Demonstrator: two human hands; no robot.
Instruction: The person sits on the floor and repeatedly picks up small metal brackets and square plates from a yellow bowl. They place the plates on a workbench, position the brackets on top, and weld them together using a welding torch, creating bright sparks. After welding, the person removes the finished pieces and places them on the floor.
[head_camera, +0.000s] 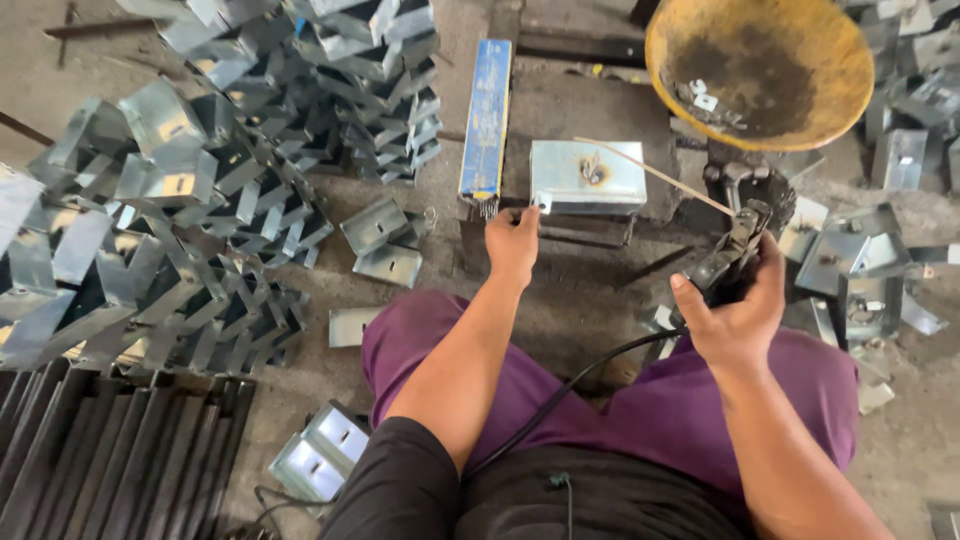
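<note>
Purple trousers (620, 400) cover the seated person's knees at the bottom of the view, and a black cable (570, 385) runs across them up toward the right hand (735, 310). That hand is wrapped firmly round a dark welding electrode holder (730, 262), from which a thin pale rod (655, 175) slants up and left — its tip ends over the top of a small grey galvanised steel box (587, 178). The box sits on a dark metal plate (600, 110) on the ground, with a scorched weld mark on its upper face. The left hand (513, 243) reaches forward, fingers curled at the box's lower left corner; it seems to pinch or steady that edge, though the exact grip is hard to make out. Just left of the box lies a long blue carton (487, 118), set end-on. Heaps of folded shiny sheet-metal brackets (200, 190) fill the left side, and a round yellow pan (760, 65) holding a few small pieces sits at the upper right — more brackets lie beneath it
</note>
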